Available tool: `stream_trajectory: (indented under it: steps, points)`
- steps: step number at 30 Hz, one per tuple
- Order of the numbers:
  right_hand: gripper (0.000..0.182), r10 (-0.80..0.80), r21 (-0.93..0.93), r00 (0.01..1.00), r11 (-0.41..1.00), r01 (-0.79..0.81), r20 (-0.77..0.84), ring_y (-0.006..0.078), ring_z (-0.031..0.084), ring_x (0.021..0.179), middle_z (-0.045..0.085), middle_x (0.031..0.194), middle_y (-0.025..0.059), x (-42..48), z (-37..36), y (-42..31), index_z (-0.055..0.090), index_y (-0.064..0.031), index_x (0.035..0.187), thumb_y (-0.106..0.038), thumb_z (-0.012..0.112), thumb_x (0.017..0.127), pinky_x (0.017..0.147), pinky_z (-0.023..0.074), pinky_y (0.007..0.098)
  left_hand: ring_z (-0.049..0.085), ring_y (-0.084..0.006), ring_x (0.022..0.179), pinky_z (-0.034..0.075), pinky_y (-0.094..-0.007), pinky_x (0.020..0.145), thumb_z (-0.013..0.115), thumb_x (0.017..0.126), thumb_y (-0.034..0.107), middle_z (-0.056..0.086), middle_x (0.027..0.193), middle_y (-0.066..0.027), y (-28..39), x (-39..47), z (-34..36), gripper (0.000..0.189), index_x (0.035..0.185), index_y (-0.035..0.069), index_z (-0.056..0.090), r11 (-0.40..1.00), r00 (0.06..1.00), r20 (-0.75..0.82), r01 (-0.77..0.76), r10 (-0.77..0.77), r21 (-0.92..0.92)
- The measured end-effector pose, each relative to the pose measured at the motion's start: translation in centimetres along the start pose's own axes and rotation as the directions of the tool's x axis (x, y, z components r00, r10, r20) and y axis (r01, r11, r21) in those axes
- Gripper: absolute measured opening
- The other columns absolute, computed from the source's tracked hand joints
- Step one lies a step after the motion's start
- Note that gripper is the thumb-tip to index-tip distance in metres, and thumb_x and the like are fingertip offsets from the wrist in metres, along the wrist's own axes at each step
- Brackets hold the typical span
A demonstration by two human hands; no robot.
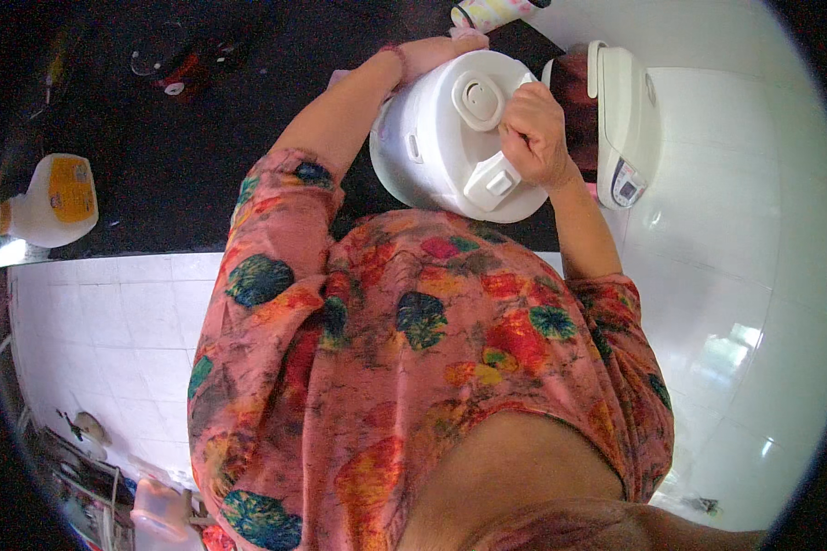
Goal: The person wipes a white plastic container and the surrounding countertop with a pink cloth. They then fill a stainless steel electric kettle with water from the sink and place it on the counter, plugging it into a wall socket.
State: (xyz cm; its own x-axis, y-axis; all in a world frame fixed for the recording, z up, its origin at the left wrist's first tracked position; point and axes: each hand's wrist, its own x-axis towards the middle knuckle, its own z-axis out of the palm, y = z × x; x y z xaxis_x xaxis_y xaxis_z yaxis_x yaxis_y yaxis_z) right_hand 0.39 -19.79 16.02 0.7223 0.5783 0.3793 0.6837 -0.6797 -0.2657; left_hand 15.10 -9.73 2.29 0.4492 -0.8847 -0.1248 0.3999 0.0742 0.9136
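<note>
A white rice cooker (424, 182) with a round steam vent (479, 100) and a lid button (501, 183) stands close before me, its lid down. Its carrying handle (484, 180) is in the fist of my right hand (537, 134). My left hand (441, 55) reaches round the cooker's far left side, a red bracelet at the wrist. A pale pink cloth (470, 38) shows at its fingers, which are partly hidden.
A white and brown electric hot-water pot (624, 131) stands against the tiled wall (703, 206) at right. Behind the cooker lies a floral-patterned cylinder (496, 12). On the dark countertop (179, 172), a white jug with a yellow label (55, 200) sits at far left.
</note>
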Motion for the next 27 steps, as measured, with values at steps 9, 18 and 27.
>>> stream_trajectory:
  steps: [9, 18, 27]
  points:
    - [0.012, 0.001, -0.011, 1.000, 1.000, -0.001, 0.007, 0.0296, 0.047, 0.056, 0.044, 0.057, 0.0081, -0.1, -0.1, -0.3, 0.044, -0.0067, 0.058, -0.008, 0.057, 0.059, 0.066, 0.0399, 0.0386, 0.053, -0.0351, 0.111, 0.038, -0.0378, 0.096, 0.028, 0.096, 0.047, 0.058, 0.116, -0.0233, -4.7, -8.6, -0.1, 0.048, 0.119, 0.015, 0.054, 0.724, 0.798, -0.372, -0.111, 0.473, 0.681]
    - [0.014, 0.006, -0.009, 0.999, 1.000, -0.006, -0.039, 0.0304, 0.048, 0.056, 0.045, 0.056, 0.0081, -0.2, 0.1, -0.3, 0.044, -0.0059, 0.057, -0.006, 0.057, 0.062, 0.066, 0.0404, 0.0379, 0.041, -0.0330, 0.114, 0.033, -0.0383, 0.097, 0.042, 0.095, 0.015, 0.042, 0.120, -0.0197, -8.9, -16.2, 6.2, 0.030, 0.120, -0.002, 0.043, 0.522, 0.551, -0.280, -0.348, 0.786, 0.779]
    - [0.013, 0.222, -0.263, 0.966, 0.932, -0.250, -0.132, 0.0329, 0.056, 0.063, 0.057, 0.066, 0.0151, -0.1, 1.2, 0.9, 0.052, -0.0039, 0.061, -0.009, 0.058, 0.071, 0.063, 0.0427, 0.0409, 0.047, -0.0399, 0.102, 0.038, -0.0415, 0.089, 0.046, 0.091, 0.026, 0.051, 0.109, -0.0265, -8.4, -14.6, 3.3, 0.042, 0.117, -0.006, 0.050, 0.372, 0.673, -0.258, -0.028, 0.694, 0.928]
